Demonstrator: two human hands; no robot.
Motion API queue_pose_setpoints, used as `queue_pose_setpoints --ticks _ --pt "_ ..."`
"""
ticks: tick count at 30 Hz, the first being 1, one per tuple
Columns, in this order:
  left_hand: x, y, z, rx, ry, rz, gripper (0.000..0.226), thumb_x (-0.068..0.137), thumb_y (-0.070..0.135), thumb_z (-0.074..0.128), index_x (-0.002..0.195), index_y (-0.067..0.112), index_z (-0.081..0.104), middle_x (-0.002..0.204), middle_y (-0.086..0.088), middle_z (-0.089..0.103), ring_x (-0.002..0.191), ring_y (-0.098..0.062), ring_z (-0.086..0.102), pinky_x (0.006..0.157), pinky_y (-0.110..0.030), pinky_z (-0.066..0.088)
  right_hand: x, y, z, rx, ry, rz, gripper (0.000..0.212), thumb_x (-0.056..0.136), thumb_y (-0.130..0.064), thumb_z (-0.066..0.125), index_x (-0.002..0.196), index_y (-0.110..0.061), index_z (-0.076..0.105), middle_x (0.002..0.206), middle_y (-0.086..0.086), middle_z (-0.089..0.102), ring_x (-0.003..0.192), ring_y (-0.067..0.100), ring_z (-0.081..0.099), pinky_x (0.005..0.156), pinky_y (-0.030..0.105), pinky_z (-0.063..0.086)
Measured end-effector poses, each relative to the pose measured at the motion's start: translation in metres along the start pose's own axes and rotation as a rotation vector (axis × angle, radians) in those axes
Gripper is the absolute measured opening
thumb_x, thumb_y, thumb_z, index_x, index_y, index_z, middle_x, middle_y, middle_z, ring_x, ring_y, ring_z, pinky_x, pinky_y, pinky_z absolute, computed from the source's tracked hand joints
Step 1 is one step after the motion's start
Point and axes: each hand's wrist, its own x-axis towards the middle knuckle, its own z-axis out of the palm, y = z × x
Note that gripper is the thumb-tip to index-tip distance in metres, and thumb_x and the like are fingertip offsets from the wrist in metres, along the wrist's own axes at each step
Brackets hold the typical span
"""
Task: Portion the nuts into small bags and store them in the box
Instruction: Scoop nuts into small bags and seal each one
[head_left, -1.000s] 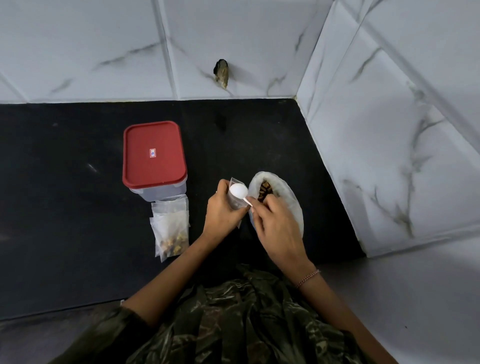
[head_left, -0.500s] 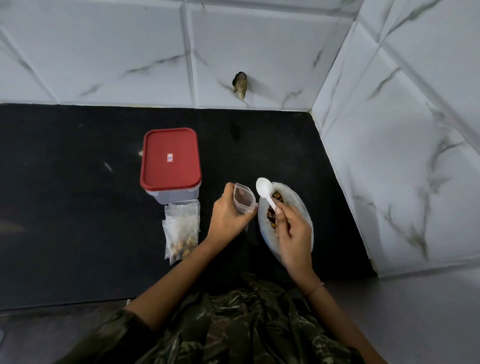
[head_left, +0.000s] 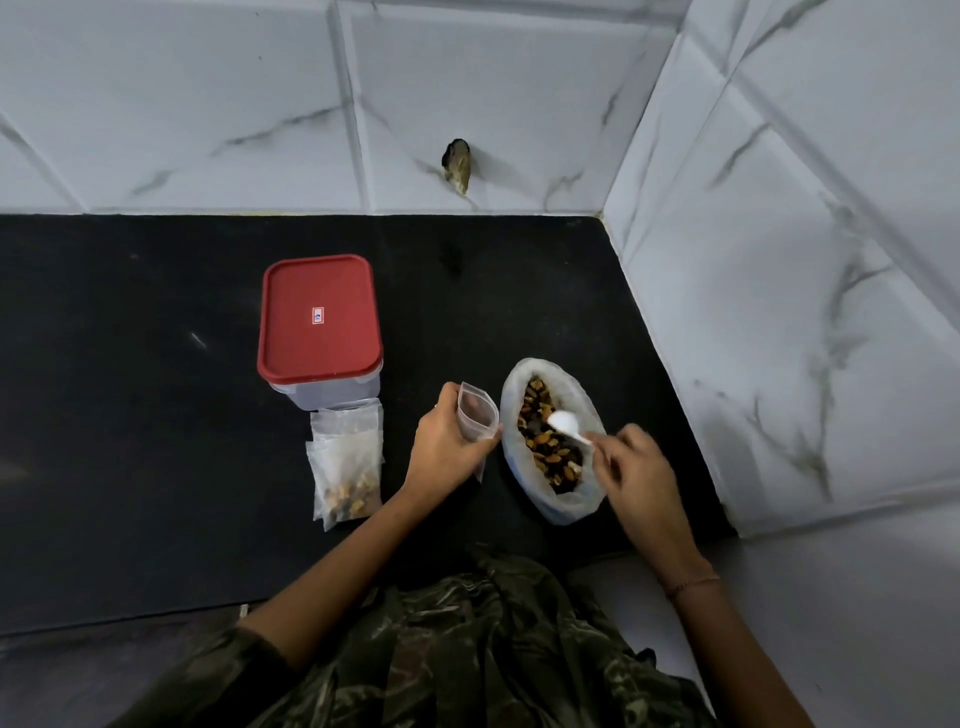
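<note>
While the left hand (head_left: 447, 447) grips a small zip bag (head_left: 478, 418) upright w/ mouth open, the right hand (head_left: 631, 467) pinches a white plastic spoon (head_left: 566, 425), bowl over the nuts (head_left: 545, 441) in the big open bag (head_left: 563, 499); filled bags (head_left: 347, 467) lie touching the red-lidded box (head_left: 319, 319), lid on.

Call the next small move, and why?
Probably dip the spoon into the nuts and lift a scoop: the right hand holds it, seemingly empty, over the big bag, and the left hand holds the small bag open beside it.
</note>
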Motion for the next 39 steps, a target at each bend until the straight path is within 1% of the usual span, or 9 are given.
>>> queue_pose_setpoints --ticks 4,8,11,15,21,28,30,34,39 --pt "-0.001 -0.009 0.013 0.007 -0.12 0.036 0.04 0.076 0.034 0.078 0.1 0.017 0.05 0.091 0.009 0.064 0.083 -0.003 0.064 0.071 -0.023 0.055 -0.017 0.007 0.024 -0.228 -0.061 -0.188 0.025 0.069 -0.007 0.079 0.093 -0.01 0.073 0.078 0.004 0.053 0.071 0.013 0.048 0.056 0.015 0.033" --pt "-0.002 -0.018 0.022 0.087 -0.193 0.076 0.04 0.074 0.037 0.078 0.096 0.021 0.049 0.089 0.007 0.064 0.08 -0.005 0.064 0.068 -0.036 0.056 -0.011 0.003 0.04 -0.272 -0.043 -0.17 0.028 0.064 -0.012 0.082 0.091 -0.012 0.072 0.08 0.004 0.057 0.071 0.016 0.056 0.055 0.013 0.03" --pt "0.0 -0.021 0.023 0.14 -0.182 0.083 0.038 0.073 0.031 0.077 0.093 0.021 0.047 0.086 0.007 0.064 0.076 -0.007 0.063 0.065 -0.039 0.055 0.0 -0.003 0.046 -0.261 -0.036 -0.101 0.02 0.074 -0.014 0.076 0.094 -0.01 0.071 0.082 0.005 0.058 0.071 0.018 0.06 0.054 0.016 0.033" --pt "0.001 -0.021 0.025 0.21 -0.176 0.074 0.037 0.073 0.03 0.078 0.091 0.025 0.045 0.085 0.007 0.061 0.073 -0.006 0.061 0.063 -0.035 0.054 0.024 -0.006 0.042 -0.199 -0.051 0.041 0.026 0.097 -0.022 0.049 0.114 -0.009 0.064 0.098 0.007 0.059 0.086 0.019 0.057 0.064 0.026 0.044" --pt "0.001 -0.026 0.026 0.191 -0.171 0.072 0.04 0.071 0.03 0.08 0.09 0.026 0.046 0.083 0.008 0.061 0.074 -0.006 0.059 0.063 -0.035 0.053 0.067 -0.003 0.039 -0.174 -0.134 -0.014 0.021 0.099 -0.031 0.038 0.107 -0.018 0.053 0.102 0.002 0.049 0.081 0.013 0.052 0.063 0.022 0.036" --pt "-0.002 -0.026 0.028 0.118 -0.126 0.065 0.037 0.072 0.025 0.08 0.091 0.02 0.048 0.081 0.007 0.062 0.072 -0.007 0.062 0.062 -0.033 0.054 0.06 -0.003 0.047 -0.225 -0.247 0.037 0.026 0.099 -0.029 0.039 0.119 -0.016 0.05 0.117 0.003 0.043 0.085 0.01 0.047 0.067 0.02 0.037" --pt "-0.002 -0.027 0.028 0.087 -0.126 0.057 0.036 0.074 0.026 0.078 0.094 0.018 0.05 0.083 0.006 0.064 0.074 -0.006 0.063 0.064 -0.033 0.055 0.055 -0.003 0.043 -0.186 -0.272 0.06 0.024 0.099 -0.031 0.039 0.114 -0.017 0.051 0.112 0.001 0.044 0.079 0.006 0.049 0.061 0.018 0.036" --pt "-0.001 -0.024 0.027 0.065 -0.137 0.059 0.038 0.078 0.039 0.076 0.097 0.019 0.05 0.087 0.008 0.065 0.077 -0.001 0.065 0.064 -0.024 0.056 0.06 0.001 0.039 -0.207 -0.186 0.019 0.025 0.095 -0.01 0.042 0.115 -0.013 0.057 0.111 0.01 0.049 0.093 0.021 0.048 0.071 0.024 0.033" --pt "-0.003 -0.022 0.026 0.024 -0.14 0.07 0.04 0.081 0.046 0.072 0.099 0.017 0.051 0.086 0.009 0.064 0.076 -0.002 0.064 0.063 -0.018 0.051 0.072 -0.007 0.043 -0.351 -0.169 -0.038 0.028 0.098 -0.02 0.04 0.12 -0.013 0.055 0.114 0.005 0.052 0.098 0.015 0.048 0.065 0.022 0.038"
